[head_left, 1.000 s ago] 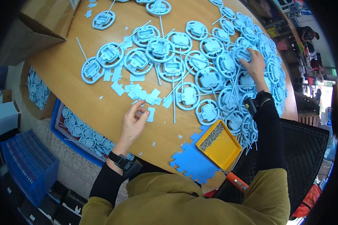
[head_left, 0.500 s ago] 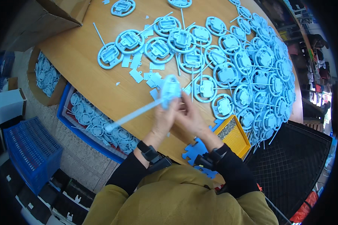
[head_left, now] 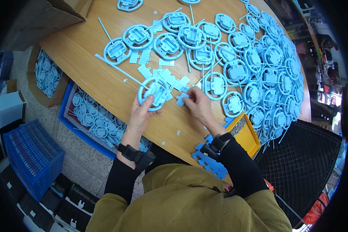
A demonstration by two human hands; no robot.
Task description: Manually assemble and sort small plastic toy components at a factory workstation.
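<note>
My left hand (head_left: 138, 118) is closed on a light blue plastic ring part (head_left: 159, 92), thumb on its front. A long thin rod points from this part to the upper left, and the open box-shaped recess in its middle faces up. To the right, my right hand (head_left: 201, 108) pinches a small flat light blue plate (head_left: 181, 99) at the table surface. Several similar loose plates (head_left: 166, 76) lie just beyond both hands. Farther off, more ring parts (head_left: 137, 35) with rods rest on the wooden table (head_left: 81, 58).
A large heap of ring parts (head_left: 272, 58) covers the table's right side. Near it are a yellow tray (head_left: 249, 133) with small metal pieces and a blue foam mat (head_left: 212, 164). Left of the table stand a filled blue-rimmed bin (head_left: 85, 137), a blue crate (head_left: 34, 154) and a cardboard box (head_left: 42, 23).
My hands have come apart. The left has carried the ring part left and turned its recess up; the right has gone to the loose plates and taken hold of one.
</note>
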